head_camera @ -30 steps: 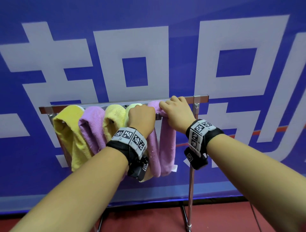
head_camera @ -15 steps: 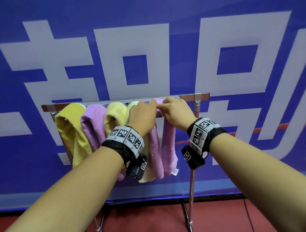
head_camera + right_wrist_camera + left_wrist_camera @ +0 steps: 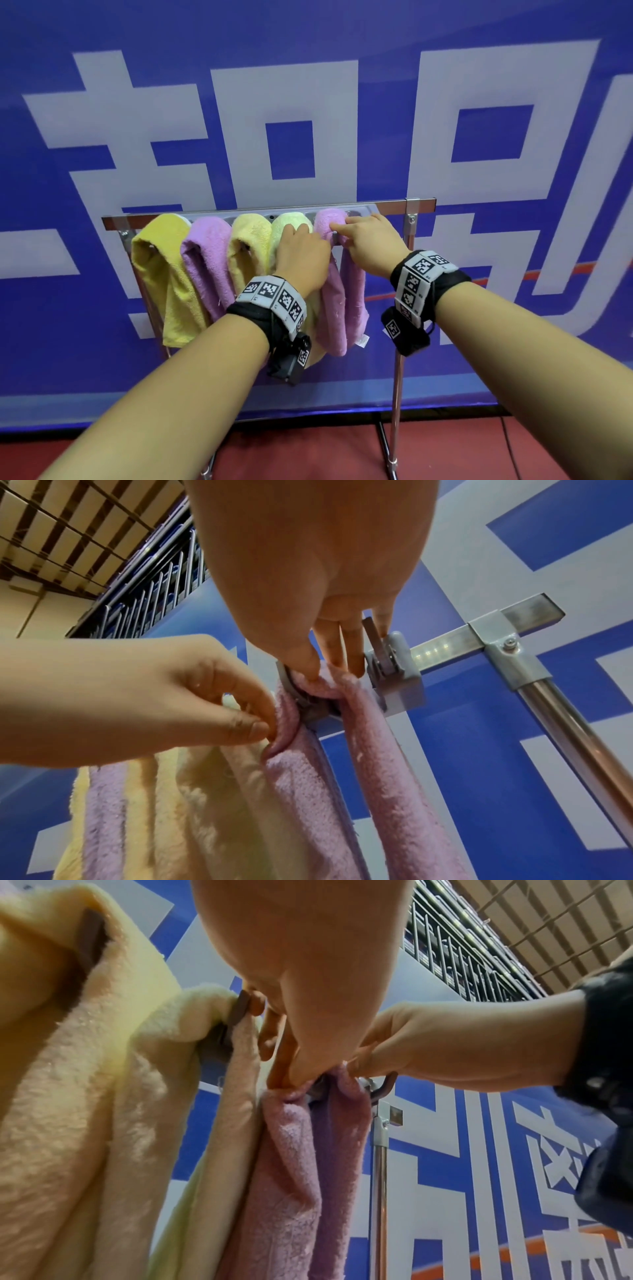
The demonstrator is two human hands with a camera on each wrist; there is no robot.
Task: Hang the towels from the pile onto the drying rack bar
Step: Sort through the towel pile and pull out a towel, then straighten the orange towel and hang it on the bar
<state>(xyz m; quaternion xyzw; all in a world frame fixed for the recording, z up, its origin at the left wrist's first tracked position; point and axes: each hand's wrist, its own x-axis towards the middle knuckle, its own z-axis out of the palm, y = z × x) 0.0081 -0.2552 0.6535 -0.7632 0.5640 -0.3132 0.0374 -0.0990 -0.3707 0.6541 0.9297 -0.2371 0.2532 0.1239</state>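
While left hand (image 3: 301, 255) and right hand (image 3: 371, 245) pinch it, fluffy pink towel (image 3: 339, 291) drapes.

Blue banner (image 3: 376, 102) with white characters; red floor (image 3: 445, 452).

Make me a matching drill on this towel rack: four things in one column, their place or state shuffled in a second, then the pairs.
1. mustard towel
2. right-end purple towel
3. pale green towel
4. rack post

A. pinched by both hands
B. far left on the bar
C. upright at the right end
D. fourth from the left

Pairs: 1-B, 2-A, 3-D, 4-C
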